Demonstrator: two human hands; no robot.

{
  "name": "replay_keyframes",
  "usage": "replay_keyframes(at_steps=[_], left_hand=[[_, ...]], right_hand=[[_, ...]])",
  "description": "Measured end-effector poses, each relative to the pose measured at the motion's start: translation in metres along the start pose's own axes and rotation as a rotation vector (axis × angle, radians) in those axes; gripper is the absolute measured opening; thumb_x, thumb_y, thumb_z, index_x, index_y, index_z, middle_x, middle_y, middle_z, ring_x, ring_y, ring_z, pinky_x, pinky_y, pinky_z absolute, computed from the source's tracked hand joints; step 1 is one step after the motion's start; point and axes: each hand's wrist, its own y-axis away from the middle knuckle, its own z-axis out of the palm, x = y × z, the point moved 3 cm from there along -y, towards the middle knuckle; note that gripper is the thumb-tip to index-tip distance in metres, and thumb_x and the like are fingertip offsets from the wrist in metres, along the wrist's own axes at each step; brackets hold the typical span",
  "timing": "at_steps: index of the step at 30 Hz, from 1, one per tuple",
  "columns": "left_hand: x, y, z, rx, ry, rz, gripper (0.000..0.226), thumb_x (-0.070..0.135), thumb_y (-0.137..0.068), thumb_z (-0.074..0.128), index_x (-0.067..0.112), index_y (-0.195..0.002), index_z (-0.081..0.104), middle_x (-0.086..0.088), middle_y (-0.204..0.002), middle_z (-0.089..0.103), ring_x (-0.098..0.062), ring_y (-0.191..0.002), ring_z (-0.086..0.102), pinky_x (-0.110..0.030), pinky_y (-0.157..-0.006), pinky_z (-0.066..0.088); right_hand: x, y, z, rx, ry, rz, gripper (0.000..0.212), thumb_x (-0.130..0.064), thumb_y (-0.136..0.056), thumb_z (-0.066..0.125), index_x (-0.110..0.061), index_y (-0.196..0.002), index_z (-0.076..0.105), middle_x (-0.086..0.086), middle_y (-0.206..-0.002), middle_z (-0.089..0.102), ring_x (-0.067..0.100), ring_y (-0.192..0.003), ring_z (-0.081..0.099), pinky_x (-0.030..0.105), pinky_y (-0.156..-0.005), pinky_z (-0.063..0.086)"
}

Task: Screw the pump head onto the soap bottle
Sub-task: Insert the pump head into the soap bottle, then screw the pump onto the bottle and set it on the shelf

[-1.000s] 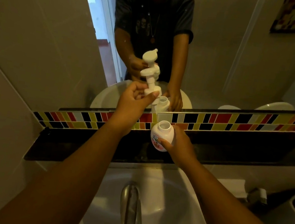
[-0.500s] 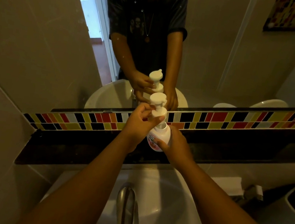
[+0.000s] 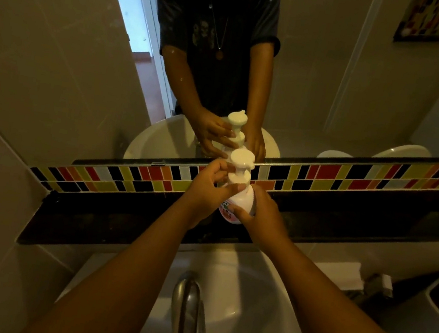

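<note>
At frame centre, the left hand [image 3: 206,190] is closed on the pump [image 3: 240,169], now lowered onto the bottle [image 3: 238,205], which is gripped by the right hand [image 3: 258,214] above the sink [image 3: 264,299]; threading can be started.

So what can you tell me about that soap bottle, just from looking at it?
The soap bottle is small, rounded and white, apparently plastic, with a pink and red printed label low on its front. It stands roughly upright above the dark ledge behind the sink. The right hand wraps its body from the side, thumb on the label. A cream pump head sits in its neck, and the left hand grips the pump's collar. How far it is screwed on cannot be seen.
</note>
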Motion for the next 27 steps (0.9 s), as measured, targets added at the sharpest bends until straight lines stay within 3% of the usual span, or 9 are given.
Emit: replay_keyframes(at_steps=[3, 8, 13, 20, 24, 27], left_hand=[[-0.008, 0.002, 0.001, 0.003, -0.072, 0.003, 0.049, 0.015, -0.084, 0.07, 0.016, -0.13, 0.05, -0.004, -0.134, 0.058, -0.02, -0.121, 0.055, -0.026, -0.088, 0.052], [-0.01, -0.001, -0.006, -0.022, -0.129, -0.028, 0.048, 0.014, -0.087, 0.066, 0.017, -0.133, 0.052, -0.007, -0.135, 0.058, -0.025, -0.124, 0.055, -0.04, -0.099, 0.051], [-0.002, -0.004, -0.009, -0.106, -0.135, -0.057, 0.058, 0.016, -0.084, 0.071, 0.017, -0.137, 0.048, -0.005, -0.138, 0.056, -0.023, -0.126, 0.053, -0.032, -0.094, 0.049], [0.001, -0.013, 0.007, -0.035, -0.206, -0.073, 0.072, 0.024, -0.077, 0.078, 0.014, -0.14, 0.044, -0.009, -0.141, 0.054, -0.029, -0.129, 0.05, -0.048, -0.105, 0.044], [-0.002, -0.013, 0.0, -0.04, -0.185, -0.068, 0.072, 0.019, -0.075, 0.079, 0.014, -0.138, 0.045, -0.007, -0.138, 0.054, -0.026, -0.127, 0.052, -0.045, -0.101, 0.048], [-0.006, -0.011, -0.012, -0.05, -0.123, -0.062, 0.058, 0.012, -0.077, 0.077, 0.015, -0.129, 0.052, -0.006, -0.129, 0.061, -0.023, -0.12, 0.058, -0.038, -0.093, 0.054]], right_hand=[[0.0, 0.0, 0.0, 0.004, 0.004, 0.001, 0.067, -0.051, -0.071, 0.072, -0.027, -0.128, 0.045, 0.007, -0.131, 0.057, 0.027, -0.117, 0.056, 0.051, -0.093, 0.052], [0.0, 0.0, -0.002, -0.002, -0.006, -0.013, 0.067, -0.049, -0.071, 0.072, -0.026, -0.128, 0.046, 0.007, -0.131, 0.057, 0.027, -0.117, 0.056, 0.052, -0.092, 0.052], [0.001, -0.001, 0.002, 0.005, -0.027, 0.033, 0.071, -0.045, -0.073, 0.073, -0.023, -0.133, 0.042, 0.011, -0.137, 0.052, 0.029, -0.123, 0.052, 0.049, -0.099, 0.047], [0.001, -0.003, -0.004, -0.059, -0.013, 0.006, 0.067, -0.048, -0.074, 0.07, -0.027, -0.132, 0.042, 0.007, -0.136, 0.054, 0.027, -0.121, 0.054, 0.052, -0.098, 0.048], [0.0, -0.004, -0.008, -0.094, -0.018, -0.038, 0.062, -0.045, -0.074, 0.07, -0.031, -0.129, 0.043, 0.005, -0.132, 0.056, 0.025, -0.118, 0.055, 0.05, -0.095, 0.051], [0.0, -0.005, -0.01, -0.112, -0.011, -0.058, 0.062, -0.044, -0.074, 0.071, -0.03, -0.128, 0.043, 0.005, -0.132, 0.056, 0.025, -0.118, 0.055, 0.049, -0.095, 0.05]])
